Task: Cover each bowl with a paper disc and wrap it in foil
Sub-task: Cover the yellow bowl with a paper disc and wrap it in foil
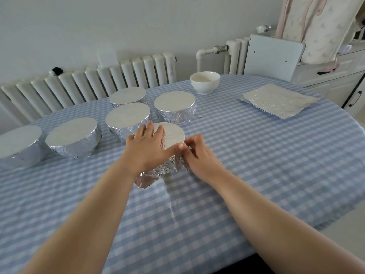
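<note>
A foil-covered bowl (173, 137) stands mid-table, its foil sheet crumpled down the near side with a loose corner (145, 179) on the cloth. My left hand (148, 147) lies over its top and left rim, fingers spread, thumb at the near rim. My right hand (197, 153) pinches the foil at the bowl's right side. Several wrapped bowls sit to the left and behind, such as one (174, 107) and another (73, 138). An uncovered white bowl (205, 82) stands at the back. Flat foil sheets (279, 99) lie at the right.
The table wears a blue checked cloth (237, 175). A white radiator (94, 84) runs behind the table against the wall. A white cabinet (325, 80) and a hanging garment stand at the back right.
</note>
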{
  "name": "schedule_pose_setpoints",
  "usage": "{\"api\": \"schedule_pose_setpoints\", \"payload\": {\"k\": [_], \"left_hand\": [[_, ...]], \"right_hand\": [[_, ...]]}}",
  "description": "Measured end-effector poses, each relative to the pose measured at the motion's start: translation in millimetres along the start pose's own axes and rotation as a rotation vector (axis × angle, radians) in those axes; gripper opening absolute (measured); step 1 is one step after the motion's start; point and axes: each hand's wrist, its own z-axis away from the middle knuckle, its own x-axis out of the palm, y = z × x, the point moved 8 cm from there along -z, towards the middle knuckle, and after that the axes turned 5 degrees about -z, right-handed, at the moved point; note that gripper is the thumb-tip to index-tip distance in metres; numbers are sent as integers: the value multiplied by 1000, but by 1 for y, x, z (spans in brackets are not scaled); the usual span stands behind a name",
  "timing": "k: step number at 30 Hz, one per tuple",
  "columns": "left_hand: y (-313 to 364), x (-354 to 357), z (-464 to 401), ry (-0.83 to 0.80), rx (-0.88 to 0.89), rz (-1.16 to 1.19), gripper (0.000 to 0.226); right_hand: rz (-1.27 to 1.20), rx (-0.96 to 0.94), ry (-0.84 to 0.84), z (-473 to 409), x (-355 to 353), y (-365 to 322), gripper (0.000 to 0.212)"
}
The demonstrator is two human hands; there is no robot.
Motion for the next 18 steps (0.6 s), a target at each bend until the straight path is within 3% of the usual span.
{"api": "schedule_pose_setpoints", "payload": {"k": [7, 18], "left_hand": [[0, 2, 4, -24, -143, 60, 133], [0, 0, 4, -10, -154, 57, 132]], "right_hand": [[-91, 79, 52, -10, 4, 4, 19], [-123, 175, 156, -16, 3, 9, 14]]}}
